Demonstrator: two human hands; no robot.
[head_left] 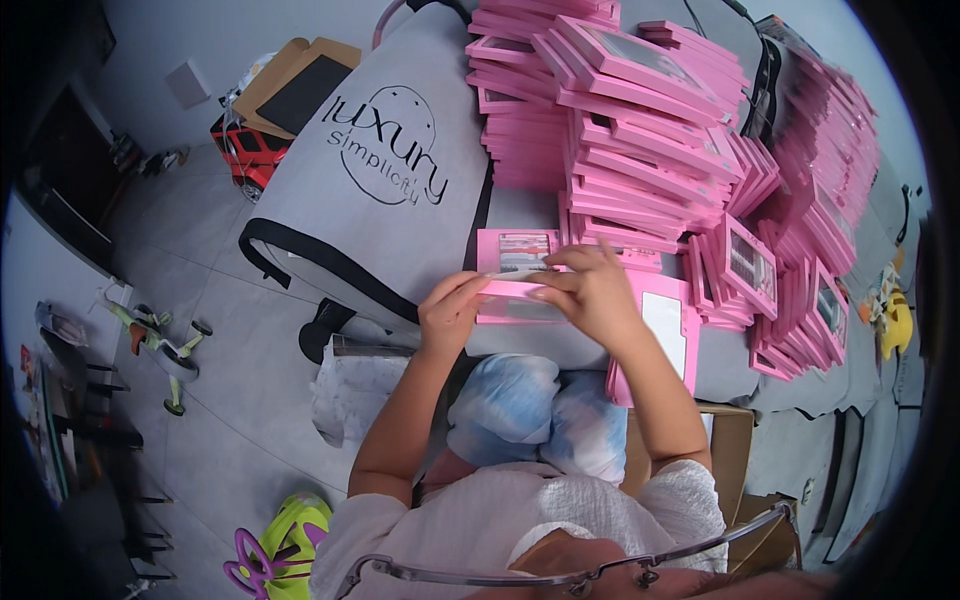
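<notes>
Between my hands a thin pink box [512, 289] is held edge-up, its long pink side facing me and a pale strip above it. My left hand [450, 312] pinches its left end with thumb and fingers. At the right end my right hand [597, 298] closes its thumb and fingers on the same box. Just beyond lies another pink box with a clear window [517, 240], showing slim white and pink items inside. A pink box piece with a white panel [664, 330] rests under my right forearm. What my fingertips cover on the held box is hidden.
Tall stacks of pink window boxes [640, 150] rise on the grey sofa past my hands, with more piles [825, 150] to the right. A grey bag with black trim [390, 150] lies to the left. Below are a cardboard box [738, 450] and a small tricycle [160, 345].
</notes>
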